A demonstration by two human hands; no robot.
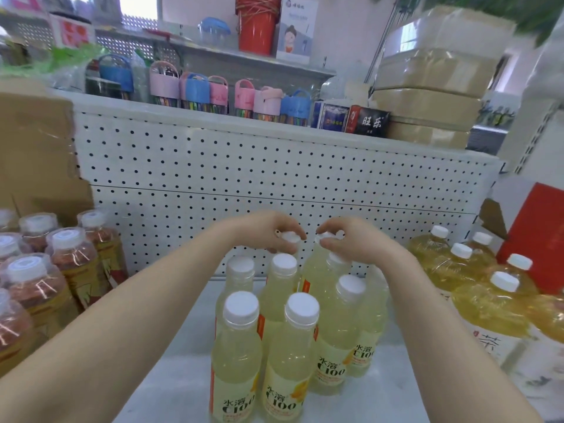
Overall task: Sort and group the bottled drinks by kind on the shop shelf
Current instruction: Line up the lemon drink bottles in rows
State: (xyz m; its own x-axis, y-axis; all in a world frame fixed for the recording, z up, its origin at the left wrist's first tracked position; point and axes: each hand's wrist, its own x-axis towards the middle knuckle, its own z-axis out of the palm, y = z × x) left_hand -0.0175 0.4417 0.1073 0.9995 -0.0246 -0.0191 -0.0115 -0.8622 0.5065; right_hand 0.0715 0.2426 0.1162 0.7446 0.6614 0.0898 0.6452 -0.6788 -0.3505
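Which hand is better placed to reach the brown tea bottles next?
Probably the left hand: the brown tea bottles stand on its side. The right hand would have to cross over the pale yellow bottles.

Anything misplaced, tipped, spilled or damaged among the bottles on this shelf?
Nothing stands out. The pale lemon bottles stand capped in one cluster, the brown drinks sit left, the yellow drinks right; no mixing or spill shows. The left hand and right hand each grip a back lemon cap.

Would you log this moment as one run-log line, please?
left hand pinches bottle cap | right hand pinches another cap | pale bottles clustered
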